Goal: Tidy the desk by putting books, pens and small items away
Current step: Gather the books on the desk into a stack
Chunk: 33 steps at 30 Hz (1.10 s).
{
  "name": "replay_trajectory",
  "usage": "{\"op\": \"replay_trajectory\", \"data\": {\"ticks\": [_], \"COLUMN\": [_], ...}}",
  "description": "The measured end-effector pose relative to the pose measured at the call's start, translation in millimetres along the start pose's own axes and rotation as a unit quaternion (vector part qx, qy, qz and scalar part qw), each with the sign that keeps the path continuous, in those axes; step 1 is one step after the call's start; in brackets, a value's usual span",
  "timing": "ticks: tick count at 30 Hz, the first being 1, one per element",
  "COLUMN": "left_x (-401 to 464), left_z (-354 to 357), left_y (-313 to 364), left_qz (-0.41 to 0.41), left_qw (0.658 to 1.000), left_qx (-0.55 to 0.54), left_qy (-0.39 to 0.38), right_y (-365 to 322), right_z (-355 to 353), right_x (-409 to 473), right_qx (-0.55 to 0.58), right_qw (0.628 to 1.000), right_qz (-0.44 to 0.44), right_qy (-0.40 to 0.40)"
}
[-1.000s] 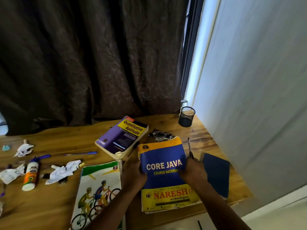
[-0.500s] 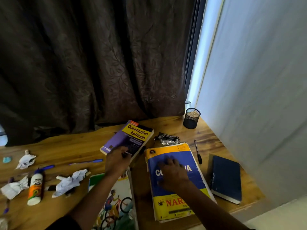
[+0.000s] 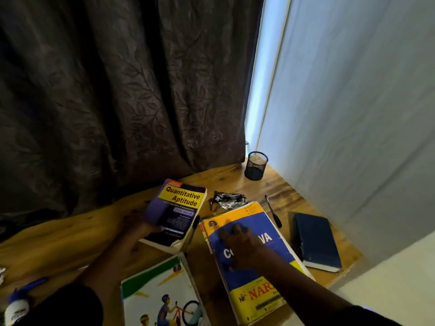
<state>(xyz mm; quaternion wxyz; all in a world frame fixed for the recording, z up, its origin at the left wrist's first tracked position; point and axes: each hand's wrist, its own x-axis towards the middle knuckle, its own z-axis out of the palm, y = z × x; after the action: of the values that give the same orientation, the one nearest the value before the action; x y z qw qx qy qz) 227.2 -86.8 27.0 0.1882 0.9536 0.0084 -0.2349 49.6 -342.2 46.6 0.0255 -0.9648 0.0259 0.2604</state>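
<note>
My left hand (image 3: 137, 225) grips the left edge of the purple Quantitative Aptitude book (image 3: 179, 210), which is tilted up off the wooden desk (image 3: 70, 234). My right hand (image 3: 237, 241) lies flat, fingers spread, on the cover of the blue and yellow Core Java book (image 3: 254, 262). A cycling picture book (image 3: 160, 295) lies at the near edge, between my arms. A black pen (image 3: 273, 211) lies right of the Java book. A dark blue notebook (image 3: 315, 241) sits further right.
A black mesh pen cup (image 3: 256, 165) stands in the far right corner by the grey wall (image 3: 353, 114). A crumpled silver wrapper (image 3: 228, 200) lies behind the Java book. Dark curtains (image 3: 117, 90) hang behind the desk. A glue bottle (image 3: 17, 308) lies at lower left.
My left hand left the Java book, reached the purple book and now lifts its near edge. My right hand moved onto the Java cover. The camera has shifted right.
</note>
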Motion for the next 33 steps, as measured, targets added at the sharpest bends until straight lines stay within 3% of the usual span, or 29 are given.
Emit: {"op": "replay_trajectory", "data": {"ticks": [4,9,15,21,24,27,30,33], "left_x": [48,23,20,13,4,-11,-32,-56], "left_z": [0,-18,-27,-42,-59,-72,-80,-80], "left_y": [-30,-8,-12,11,21,27,27,17], "left_qz": [-0.008,0.025,0.001,0.073,0.103,0.126,0.133,0.156], "left_qw": [0.994,0.989,0.945,0.939,0.974,0.967,0.953,0.934], "left_qx": [-0.077,-0.113,-0.309,-0.335,-0.159,-0.071,-0.094,-0.191], "left_qy": [-0.079,-0.093,-0.104,-0.001,0.121,0.208,0.254,0.259], "right_y": [-9,-17,-20,-21,-20,-18,-18,-19], "right_z": [-13,-30,-29,-29,-24,-21,-24,-25], "right_x": [-7,-20,-11,-12,-8,-3,-6,-7], "right_qx": [0.007,-0.04,0.021,0.026,0.045,0.043,0.028,-0.005], "right_qw": [0.999,0.999,0.999,0.998,0.997,0.997,0.998,0.999], "right_qz": [0.017,0.007,0.038,0.044,0.057,0.057,0.044,0.023], "right_qy": [-0.031,-0.025,-0.03,-0.022,-0.018,-0.023,-0.029,-0.037]}}
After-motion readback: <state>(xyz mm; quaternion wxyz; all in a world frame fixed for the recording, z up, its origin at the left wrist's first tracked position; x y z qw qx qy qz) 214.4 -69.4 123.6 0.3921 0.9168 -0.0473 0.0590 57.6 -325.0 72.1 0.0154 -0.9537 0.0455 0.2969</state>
